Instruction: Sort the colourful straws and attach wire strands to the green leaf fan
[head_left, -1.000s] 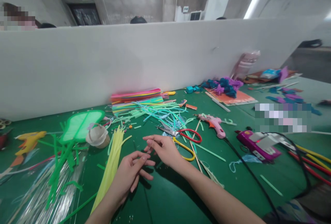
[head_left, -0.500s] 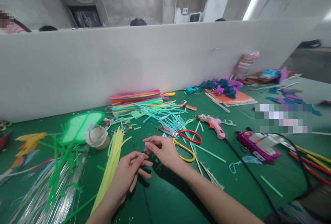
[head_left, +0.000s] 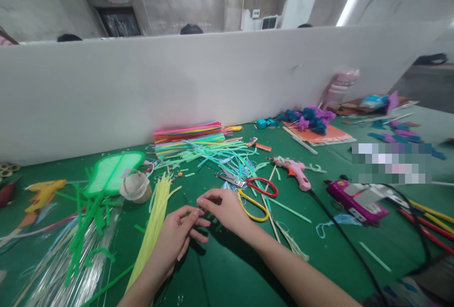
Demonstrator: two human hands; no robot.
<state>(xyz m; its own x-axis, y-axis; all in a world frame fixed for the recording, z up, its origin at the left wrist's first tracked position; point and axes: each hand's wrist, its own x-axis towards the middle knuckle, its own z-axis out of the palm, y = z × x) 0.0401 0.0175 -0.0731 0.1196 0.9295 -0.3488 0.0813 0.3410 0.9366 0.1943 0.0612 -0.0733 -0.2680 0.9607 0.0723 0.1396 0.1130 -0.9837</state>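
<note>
My left hand (head_left: 180, 231) and my right hand (head_left: 223, 207) meet low over the green table, fingertips almost touching. Each is closed in a pinch of thumb and forefinger; the left's other fingers are spread. Whatever lies between the fingertips is too small to make out. Beside my left hand runs a bundle of yellow pipe cleaners (head_left: 152, 231), partly under that forearm. Just beyond my right hand lie scissors (head_left: 239, 183) with one red and one yellow handle, blades apart. Thin wooden sticks (head_left: 270, 210) lie by the handles.
A pink glue gun (head_left: 296, 172) trails a black cord at right, near a magenta device (head_left: 354, 200). To the left are a yellow glue gun (head_left: 44, 193), a green pipe-cleaner piece (head_left: 115, 172) and a small covered pot (head_left: 136, 188). Colourful pipe cleaners (head_left: 191, 132) lie by the white partition (head_left: 213, 80).
My right fingers have drawn in slightly, the forefinger now more bent over the thumb. My left hand holds nearly the same pose. The whole view has shifted a little.
</note>
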